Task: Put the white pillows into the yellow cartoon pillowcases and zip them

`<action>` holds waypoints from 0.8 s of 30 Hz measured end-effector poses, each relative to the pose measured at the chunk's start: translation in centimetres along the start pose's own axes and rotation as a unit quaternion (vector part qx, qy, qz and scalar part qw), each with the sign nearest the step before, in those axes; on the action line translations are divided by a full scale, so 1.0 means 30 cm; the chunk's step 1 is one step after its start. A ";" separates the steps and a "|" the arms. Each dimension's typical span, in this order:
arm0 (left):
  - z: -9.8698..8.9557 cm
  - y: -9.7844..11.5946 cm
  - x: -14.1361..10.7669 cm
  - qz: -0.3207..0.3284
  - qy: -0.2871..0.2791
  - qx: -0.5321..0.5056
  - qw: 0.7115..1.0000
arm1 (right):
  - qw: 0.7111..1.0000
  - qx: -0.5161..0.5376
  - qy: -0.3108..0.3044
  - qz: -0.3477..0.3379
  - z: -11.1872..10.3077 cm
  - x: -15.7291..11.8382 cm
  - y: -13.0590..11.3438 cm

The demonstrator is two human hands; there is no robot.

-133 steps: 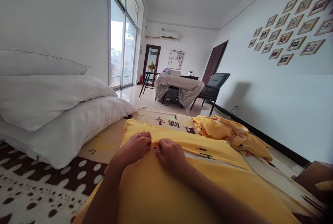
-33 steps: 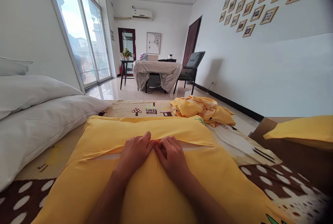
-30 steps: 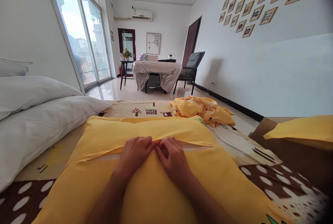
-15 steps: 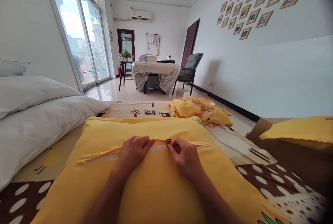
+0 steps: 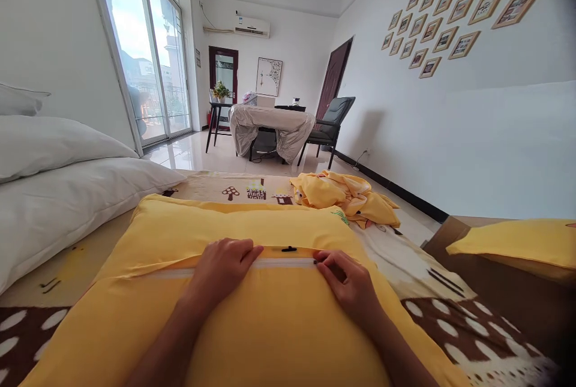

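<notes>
A plump yellow pillow (image 5: 283, 327) lies in front of me, with a white zipper (image 5: 283, 263) running across it under a fabric flap. My left hand (image 5: 222, 270) is closed on the pillow's fabric beside the zipper, its thumb pointing right along the seam. Thumb and forefinger of my right hand (image 5: 351, 282) pinch the small zipper pull (image 5: 315, 262) further right. Between the hands, a small black mark (image 5: 288, 249) shows on the flap. The zipper's right end is hidden by my right hand.
White pillows (image 5: 72, 207) are stacked at left. Crumpled yellow fabric (image 5: 344, 195) lies at the bed's far edge. At right, a cardboard box (image 5: 490, 291) has a yellow cushion (image 5: 517, 246) on it. A covered table (image 5: 270, 117) and a dark chair (image 5: 335, 123) stand beyond.
My right hand has moved right along the seam with the zipper pull, uncovering the black mark. My left hand stays at the seam. The view has tilted slightly.
</notes>
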State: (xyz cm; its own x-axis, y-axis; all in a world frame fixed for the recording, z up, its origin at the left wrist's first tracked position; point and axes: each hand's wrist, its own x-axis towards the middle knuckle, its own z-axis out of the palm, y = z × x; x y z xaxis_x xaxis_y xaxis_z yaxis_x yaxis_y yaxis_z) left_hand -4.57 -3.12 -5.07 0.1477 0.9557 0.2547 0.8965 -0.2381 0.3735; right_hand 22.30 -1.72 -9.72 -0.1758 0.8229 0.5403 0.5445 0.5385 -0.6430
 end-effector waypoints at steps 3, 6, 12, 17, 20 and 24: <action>0.006 0.008 0.004 -0.013 -0.005 0.013 1.000 | 1.000 -0.014 -0.010 0.013 -0.035 -0.010 0.046; 0.011 0.016 0.007 -0.024 -0.008 0.034 0.999 | 1.000 0.008 0.004 0.029 -0.058 -0.008 0.069; 0.013 0.031 0.005 -0.036 -0.018 0.062 0.997 | 0.999 -0.019 0.038 0.006 -0.060 -0.022 0.062; 0.012 0.036 0.005 -0.034 -0.017 0.066 0.997 | 0.997 -0.024 0.070 0.007 -0.062 -0.030 0.074; 0.013 0.036 0.009 -0.036 -0.018 0.067 0.997 | 0.995 -0.039 0.091 0.007 -0.060 -0.031 0.089; 0.016 0.035 0.010 -0.046 -0.022 0.071 0.996 | 0.986 -0.097 0.129 -0.036 -0.056 -0.028 0.096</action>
State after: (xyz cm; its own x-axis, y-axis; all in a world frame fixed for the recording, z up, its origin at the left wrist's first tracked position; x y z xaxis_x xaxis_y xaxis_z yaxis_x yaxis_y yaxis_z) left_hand -3.39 -3.02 -5.02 0.0771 0.9798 0.1845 0.9566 -0.1249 0.2633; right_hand 25.40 -1.17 -11.12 -0.0192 0.6961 0.7177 0.6895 0.5290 -0.4947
